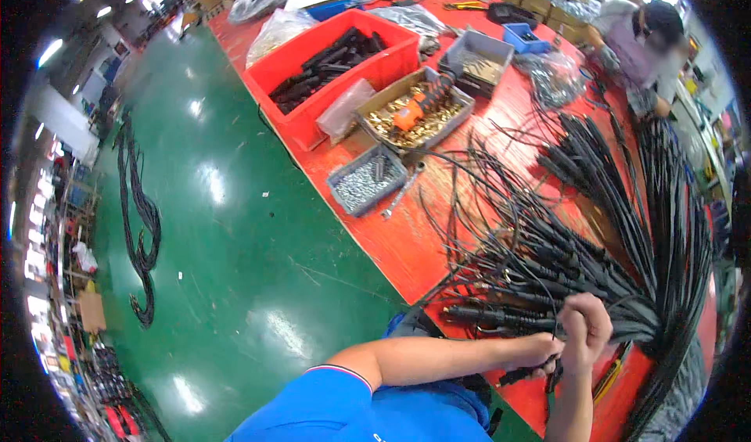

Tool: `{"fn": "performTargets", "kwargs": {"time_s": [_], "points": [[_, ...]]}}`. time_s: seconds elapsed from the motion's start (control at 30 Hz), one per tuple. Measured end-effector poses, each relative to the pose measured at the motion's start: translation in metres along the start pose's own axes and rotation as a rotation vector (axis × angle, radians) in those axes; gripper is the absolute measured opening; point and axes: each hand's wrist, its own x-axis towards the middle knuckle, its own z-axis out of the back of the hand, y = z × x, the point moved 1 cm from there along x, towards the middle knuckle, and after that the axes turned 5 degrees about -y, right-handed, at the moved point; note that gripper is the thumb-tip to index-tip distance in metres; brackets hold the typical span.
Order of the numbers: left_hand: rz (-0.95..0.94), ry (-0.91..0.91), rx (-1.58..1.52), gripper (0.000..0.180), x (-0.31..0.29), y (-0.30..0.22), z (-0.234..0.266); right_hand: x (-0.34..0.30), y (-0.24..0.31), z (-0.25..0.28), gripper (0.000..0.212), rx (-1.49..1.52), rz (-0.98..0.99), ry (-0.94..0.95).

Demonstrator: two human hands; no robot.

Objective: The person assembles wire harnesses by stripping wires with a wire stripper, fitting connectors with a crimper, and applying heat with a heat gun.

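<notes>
My left hand (541,351) is closed around a black cable (512,376), whose thicker end sticks out below the fingers. Right beside it, my right hand (587,329) is raised with its fingers curled; what they hold, if anything, is hidden. A thin black cable passes close to both hands. Just beyond them lies a large bundle of black cables (547,262) with thick sleeved ends and loose thin wires, spread over the red table (391,246). The long cables (665,207) gather at the right and hang toward the near edge.
A red bin (336,66) holds black parts. Nearby sit a tray of brass fittings (375,117) with an orange power tool (422,106), a screw tray (364,180), a wrench (403,192) and a grey bin (476,62). Yellow-handled pliers (610,375) lie beside my right forearm. A co-worker (645,43) works opposite.
</notes>
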Motion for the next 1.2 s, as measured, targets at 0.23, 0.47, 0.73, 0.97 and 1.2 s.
{"fn": "performTargets", "kwargs": {"time_s": [0.23,0.47,0.73,0.97,1.2], "points": [[-0.145,0.054,-0.008,0.03,0.003,0.005,0.004,0.118,0.002,-0.213,0.021,-0.218,0.263,0.542],[-0.094,0.024,0.033,0.027,0.008,0.014,0.01,0.161,-0.033,-0.36,0.012,-0.871,0.371,0.653],[0.219,0.013,-0.131,0.027,-0.006,-0.013,0.01,0.156,-0.046,-0.387,0.016,-0.844,0.3,0.584],[0.159,0.083,-0.147,0.027,-0.01,-0.018,0.007,0.15,-0.057,-0.38,0.01,-0.731,0.32,0.475],[0.128,0.039,-0.132,0.022,-0.01,-0.014,0.002,0.125,-0.033,-0.351,0.014,-0.219,0.245,0.149]]}}
